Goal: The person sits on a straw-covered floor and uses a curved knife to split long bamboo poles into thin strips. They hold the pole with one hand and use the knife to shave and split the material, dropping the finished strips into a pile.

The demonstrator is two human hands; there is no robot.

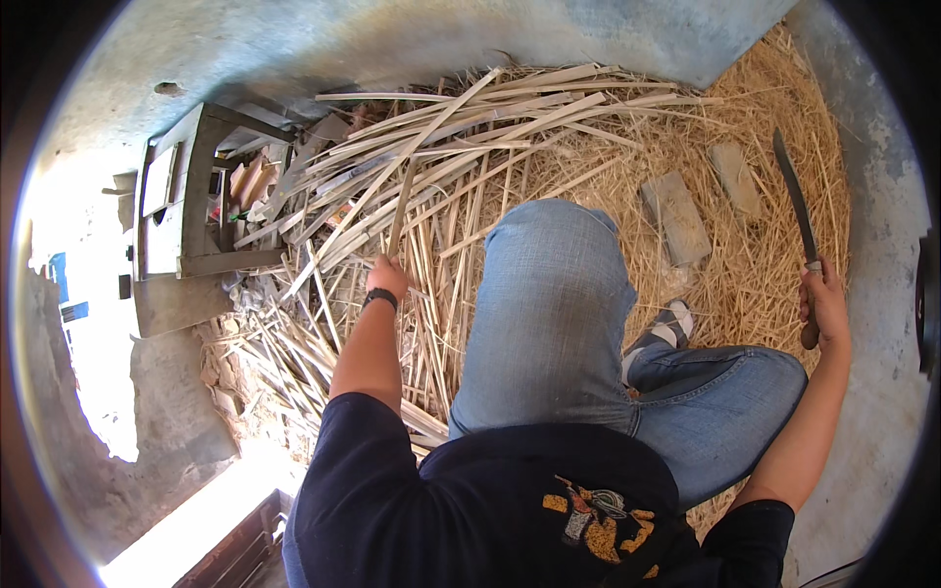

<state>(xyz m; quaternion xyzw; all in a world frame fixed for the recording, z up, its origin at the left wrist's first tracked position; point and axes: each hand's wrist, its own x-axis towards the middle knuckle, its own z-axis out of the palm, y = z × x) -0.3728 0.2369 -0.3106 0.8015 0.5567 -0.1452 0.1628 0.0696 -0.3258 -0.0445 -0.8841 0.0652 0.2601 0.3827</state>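
Observation:
My right hand is closed round the wooden handle of a machete. Its long dark blade points up and away, beside the right wall. At the left, my left hand, with a dark watch on the wrist, grips the near end of a brownish bamboo strip. The strip stands out from my fist over a heap of pale split bamboo strips. More strips lie under and around that hand. The two hands are far apart, with my jeans-clad legs between them.
Two grey-brown blocks lie on straw and shavings right of my knee. A wooden cabinet-like frame stands at the far left, with odds and ends inside. Plastered walls close in the back and right. Bright light enters at the left.

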